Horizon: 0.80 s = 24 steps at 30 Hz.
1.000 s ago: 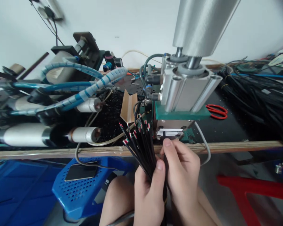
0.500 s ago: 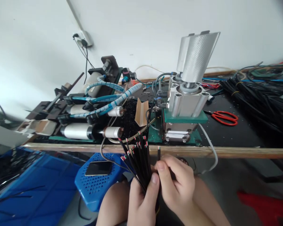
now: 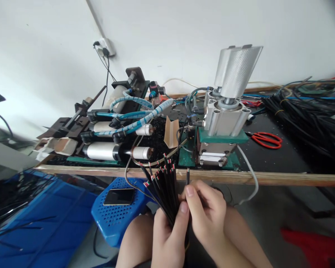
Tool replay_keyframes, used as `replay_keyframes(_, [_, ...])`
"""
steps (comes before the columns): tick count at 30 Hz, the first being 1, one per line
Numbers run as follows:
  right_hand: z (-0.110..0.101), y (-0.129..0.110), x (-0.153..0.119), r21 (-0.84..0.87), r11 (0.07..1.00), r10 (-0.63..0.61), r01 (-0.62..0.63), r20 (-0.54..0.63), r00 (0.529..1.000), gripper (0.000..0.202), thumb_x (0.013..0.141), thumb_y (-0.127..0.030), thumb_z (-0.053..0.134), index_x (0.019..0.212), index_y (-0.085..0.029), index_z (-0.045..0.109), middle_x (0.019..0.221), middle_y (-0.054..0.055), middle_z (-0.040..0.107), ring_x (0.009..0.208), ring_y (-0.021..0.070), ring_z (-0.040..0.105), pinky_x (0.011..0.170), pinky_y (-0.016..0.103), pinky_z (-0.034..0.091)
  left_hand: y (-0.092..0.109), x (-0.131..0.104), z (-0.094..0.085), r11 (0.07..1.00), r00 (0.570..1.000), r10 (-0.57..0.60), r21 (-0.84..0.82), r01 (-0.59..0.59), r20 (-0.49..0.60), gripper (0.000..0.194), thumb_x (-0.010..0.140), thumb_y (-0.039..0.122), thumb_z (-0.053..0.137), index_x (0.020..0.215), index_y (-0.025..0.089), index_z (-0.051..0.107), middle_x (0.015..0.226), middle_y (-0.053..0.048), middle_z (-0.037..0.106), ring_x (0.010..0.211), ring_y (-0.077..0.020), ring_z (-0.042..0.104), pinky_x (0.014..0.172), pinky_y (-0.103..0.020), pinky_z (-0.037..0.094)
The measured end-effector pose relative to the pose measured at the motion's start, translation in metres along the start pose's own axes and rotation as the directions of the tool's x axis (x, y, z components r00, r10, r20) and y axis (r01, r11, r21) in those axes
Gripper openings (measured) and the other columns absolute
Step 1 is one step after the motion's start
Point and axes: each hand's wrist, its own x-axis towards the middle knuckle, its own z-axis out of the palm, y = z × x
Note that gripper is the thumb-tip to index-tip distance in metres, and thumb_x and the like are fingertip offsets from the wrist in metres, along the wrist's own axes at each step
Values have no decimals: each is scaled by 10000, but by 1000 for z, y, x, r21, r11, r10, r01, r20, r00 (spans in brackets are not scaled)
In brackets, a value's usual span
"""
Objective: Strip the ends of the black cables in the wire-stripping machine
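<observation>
A bundle of black cables point(image 3: 167, 191) stands in my left hand point(image 3: 170, 234), which is closed around it. Red, white and green wire ends show at the cable tips. My right hand point(image 3: 206, 212) pinches one separate black cable point(image 3: 187, 178) between thumb and fingers, just right of the bundle. That cable points upward, its tip near the table's front edge. Both hands are close together above my lap. Beyond them on the table stands a pneumatic machine point(image 3: 225, 115) with silver cylinders and a green plate.
Left on the table is a second machine point(image 3: 100, 152) with white cylinders and blue hoses. Red-handled scissors point(image 3: 266, 140) and a pile of black cables point(image 3: 301, 123) lie right. A blue stool point(image 3: 114, 219) holds a phone point(image 3: 119, 197). The wooden table edge point(image 3: 268, 178) runs across.
The view has shifted slightly, so the table and machines sit a little further right. The right hand's cable tip appears slightly higher. Both hands keep their hold.
</observation>
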Motion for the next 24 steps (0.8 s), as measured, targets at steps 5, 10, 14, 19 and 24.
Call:
replay_keyframes(5, [-6, 2, 2, 18, 989, 150, -149, -82, 985, 465, 1081, -362, 624, 650, -201, 557, 564, -34, 491, 515, 118, 447, 504, 241, 361, -4, 3, 15, 1000, 1000, -23, -21, 23, -4, 454, 809, 600, 934, 1029, 205, 896, 1057, -87, 887, 1041, -290, 844, 904, -311, 679])
replay_keyframes(10, [-18, 3, 13, 35, 980, 199, -196, -175, 964, 487, 1059, -395, 666, 631, -204, 532, 563, -34, 506, 520, 119, 463, 496, 225, 376, -13, 11, 30, 998, 993, -53, -26, 56, 104, 416, 831, 543, 937, 1066, 203, 901, 1141, -107, 878, 1102, -316, 831, 948, -336, 677])
replay_keyframes(14, [-29, 4, 24, 51, 961, 276, -271, -215, 937, 493, 1015, -406, 707, 609, -208, 508, 556, -43, 476, 517, 113, 435, 481, 213, 374, -17, 13, 46, 995, 989, -85, -42, 91, 121, 411, 843, 522, 932, 1101, 203, 894, 1177, -111, 871, 1162, -338, 812, 1008, -376, 662])
replay_keyframes(19, [-36, 5, 31, 74, 947, 320, -312, -214, 923, 473, 1027, -389, 692, 620, -206, 536, 556, -42, 511, 522, 110, 463, 492, 211, 380, -6, 10, 66, 989, 988, -140, -32, 142, 72, 388, 812, 524, 948, 1042, 219, 886, 1124, -80, 881, 1139, -320, 820, 988, -365, 669])
replay_keyframes(24, [-35, 6, 33, 165, 908, 413, -385, -189, 891, 472, 1049, -400, 703, 646, -205, 553, 590, -39, 535, 563, 115, 480, 513, 218, 380, 5, 7, 76, 988, 988, -151, -37, 151, 14, 327, 822, 497, 944, 1012, 239, 879, 1072, -55, 888, 1097, -303, 836, 931, -347, 685])
